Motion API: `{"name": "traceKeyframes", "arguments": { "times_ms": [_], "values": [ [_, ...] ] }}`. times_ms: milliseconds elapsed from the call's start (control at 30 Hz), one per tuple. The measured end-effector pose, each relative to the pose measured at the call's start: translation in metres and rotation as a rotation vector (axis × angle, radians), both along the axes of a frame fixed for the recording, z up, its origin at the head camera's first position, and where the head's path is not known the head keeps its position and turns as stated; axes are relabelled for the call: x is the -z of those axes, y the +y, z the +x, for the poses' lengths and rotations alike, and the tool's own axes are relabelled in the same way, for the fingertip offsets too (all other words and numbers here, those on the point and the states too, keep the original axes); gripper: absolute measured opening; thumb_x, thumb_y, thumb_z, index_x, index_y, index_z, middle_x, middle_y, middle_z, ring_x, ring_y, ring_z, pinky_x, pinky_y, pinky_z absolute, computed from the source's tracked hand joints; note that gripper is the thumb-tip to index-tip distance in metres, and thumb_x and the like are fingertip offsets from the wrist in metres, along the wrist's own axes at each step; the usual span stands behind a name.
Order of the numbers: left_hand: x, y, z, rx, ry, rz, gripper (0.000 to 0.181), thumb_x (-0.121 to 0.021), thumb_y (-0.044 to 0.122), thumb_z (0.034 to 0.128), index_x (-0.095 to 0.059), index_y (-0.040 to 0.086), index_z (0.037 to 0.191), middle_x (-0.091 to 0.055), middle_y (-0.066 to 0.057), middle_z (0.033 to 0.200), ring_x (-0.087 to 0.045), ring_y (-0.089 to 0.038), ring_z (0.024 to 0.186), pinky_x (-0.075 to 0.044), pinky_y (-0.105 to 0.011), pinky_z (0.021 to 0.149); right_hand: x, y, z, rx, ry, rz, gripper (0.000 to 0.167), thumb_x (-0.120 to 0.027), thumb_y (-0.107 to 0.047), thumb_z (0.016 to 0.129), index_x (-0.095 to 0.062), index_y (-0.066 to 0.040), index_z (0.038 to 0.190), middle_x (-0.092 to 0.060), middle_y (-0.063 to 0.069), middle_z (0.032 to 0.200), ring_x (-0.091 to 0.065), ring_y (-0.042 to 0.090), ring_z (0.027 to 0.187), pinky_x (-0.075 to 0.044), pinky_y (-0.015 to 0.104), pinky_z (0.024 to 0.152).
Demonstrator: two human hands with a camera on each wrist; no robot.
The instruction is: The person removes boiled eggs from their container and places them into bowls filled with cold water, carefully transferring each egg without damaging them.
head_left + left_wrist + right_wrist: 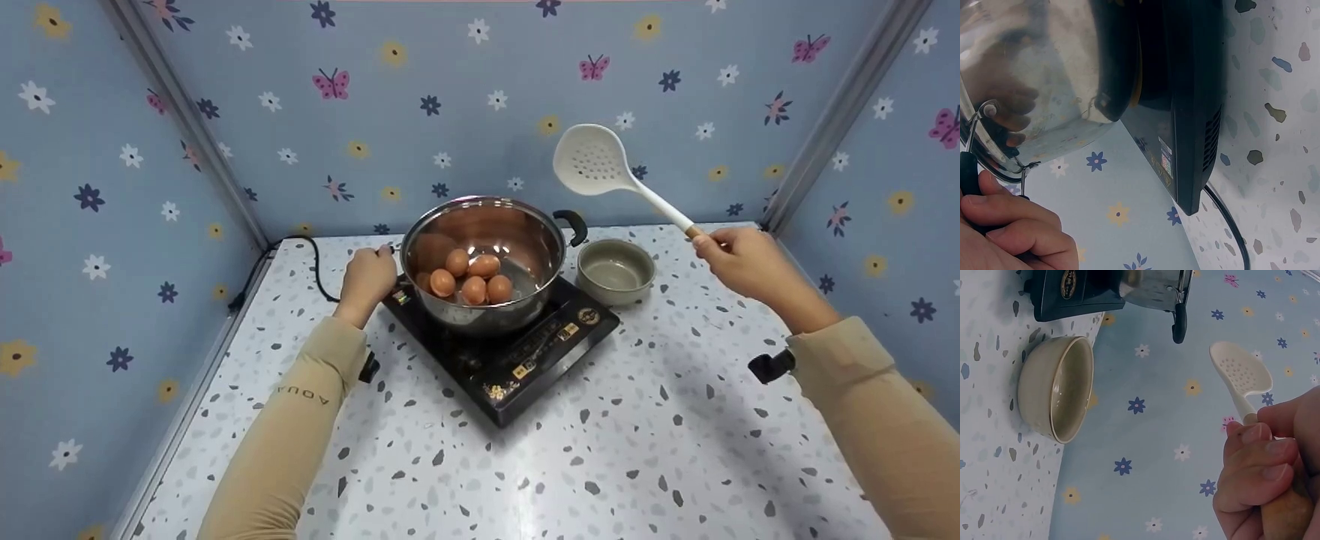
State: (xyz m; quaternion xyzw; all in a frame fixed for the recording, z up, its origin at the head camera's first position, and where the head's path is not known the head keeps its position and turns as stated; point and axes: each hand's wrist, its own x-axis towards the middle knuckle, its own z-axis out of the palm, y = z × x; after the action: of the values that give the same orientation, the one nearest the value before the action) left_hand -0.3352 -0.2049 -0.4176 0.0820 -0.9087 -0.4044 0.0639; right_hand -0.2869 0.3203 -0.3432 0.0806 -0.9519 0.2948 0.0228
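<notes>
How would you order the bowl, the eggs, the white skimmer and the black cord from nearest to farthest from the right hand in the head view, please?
From the right hand:
1. White skimmer: held in it.
2. Bowl: to the hand's left.
3. Eggs: farther left, inside the pot.
4. Black cord: at the far left, past the pot.

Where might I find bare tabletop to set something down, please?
The speckled tabletop is bare in front of the induction cooker, between the sleeves, and right of the cooker, nearer than the ceramic bowl. Farther back, the left hand, steel pot and bowl crowd it.
</notes>
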Motion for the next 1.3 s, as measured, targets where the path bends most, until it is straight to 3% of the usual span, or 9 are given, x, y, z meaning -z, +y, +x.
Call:
{"name": "traceKeyframes", "arguments": {
  "times_ms": [133,367,633,800,1033,1300],
  "values": [
    [-0.002,0.000,0.000,0.012,-0.010,0.000,0.049,-0.030,0.028,0.1172,-0.041,0.015,0.071,-0.038,-0.005,0.069,-0.038,-0.025,0.068,-0.044,-0.048,0.080,-0.004,-0.005,-0.001,-0.009,0.010,-0.016,0.045,-0.053,-0.036,0.115,-0.074,0.003,0.108,-0.056,-0.001,0.070,-0.045,0.011,0.056,-0.038,0.029,0.050],
    [-0.001,-0.001,0.001,0.001,0.002,-0.002,0.047,-0.030,0.028,0.1170,-0.045,0.015,0.075,-0.047,-0.009,0.076,-0.048,-0.029,0.074,-0.049,-0.053,0.089,-0.005,-0.012,-0.002,-0.011,-0.036,-0.016,0.047,-0.056,-0.040,0.113,-0.075,0.002,0.106,-0.058,0.001,0.068,-0.046,0.013,0.055,-0.039,0.029,0.047],
    [-0.001,-0.001,-0.001,0.003,0.000,0.004,0.045,-0.031,0.029,0.1169,-0.044,0.015,0.076,-0.045,-0.009,0.078,-0.046,-0.029,0.075,-0.047,-0.052,0.086,-0.006,-0.019,-0.004,-0.046,-0.098,-0.036,0.041,-0.059,-0.033,0.112,-0.074,0.005,0.110,-0.060,-0.001,0.071,-0.050,0.010,0.059,-0.041,0.028,0.050],
    [-0.002,-0.001,-0.002,0.009,0.003,0.012,0.046,-0.031,0.029,0.1171,-0.043,0.015,0.075,-0.043,-0.008,0.075,-0.044,-0.028,0.072,-0.045,-0.049,0.082,-0.007,-0.024,-0.005,-0.084,-0.087,-0.009,0.035,-0.058,-0.026,0.111,-0.074,0.005,0.111,-0.059,-0.001,0.071,-0.050,0.011,0.060,-0.041,0.028,0.052],
    [-0.002,0.000,-0.002,0.012,0.002,0.014,0.048,-0.030,0.028,0.1175,-0.039,0.015,0.072,-0.035,-0.002,0.066,-0.034,-0.021,0.062,-0.038,-0.042,0.069,-0.010,-0.034,-0.007,-0.144,-0.137,0.014,0.034,-0.055,-0.024,0.112,-0.073,0.004,0.114,-0.058,-0.001,0.073,-0.048,0.011,0.061,-0.040,0.029,0.053],
    [0.000,0.001,0.001,-0.004,-0.012,0.006,0.046,-0.030,0.030,0.1173,-0.042,0.014,0.076,-0.041,-0.007,0.074,-0.042,-0.025,0.069,-0.041,-0.044,0.076,-0.011,-0.050,-0.011,-0.247,-0.128,0.079,0.031,-0.056,-0.023,0.113,-0.072,0.001,0.102,-0.056,-0.002,0.070,-0.047,0.013,0.060,-0.039,0.029,0.054]
  ]
}}
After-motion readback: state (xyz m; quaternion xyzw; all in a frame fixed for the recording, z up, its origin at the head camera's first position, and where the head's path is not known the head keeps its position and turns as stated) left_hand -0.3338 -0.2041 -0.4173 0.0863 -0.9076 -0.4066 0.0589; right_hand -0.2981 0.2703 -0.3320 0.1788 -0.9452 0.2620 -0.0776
